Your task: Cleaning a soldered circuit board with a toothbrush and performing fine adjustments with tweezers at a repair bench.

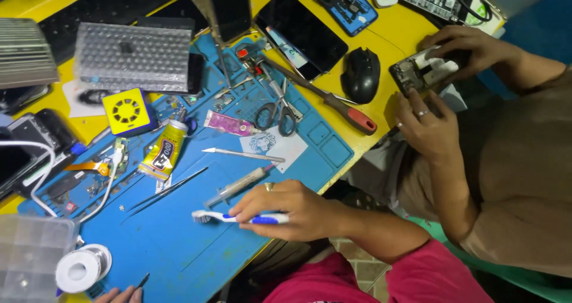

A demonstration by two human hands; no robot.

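My right hand (pixel 292 210) lies on the blue work mat (pixel 196 249), fingers closed around a white and blue toothbrush (pixel 208 217) whose bristles point left. Just above it lie a clear syringe (pixel 238 185), black tweezers (pixel 170 187) and a thin metal pry tool (pixel 241 154). Only the fingertips of my left hand (pixel 116 295) show at the bottom edge, pinching a thin black tool (pixel 143 279) beside a white solder spool (pixel 82 269).
Another person in brown at the right holds an opened phone (pixel 423 70) in both hands. On the mat lie a glue tube (pixel 162 151), scissors (pixel 277 112) and a red-handled screwdriver (pixel 333 103). A black mouse (pixel 360 73), phones and a bubble-wrap pack (pixel 132 56) sit on the yellow table (pixel 381 35).
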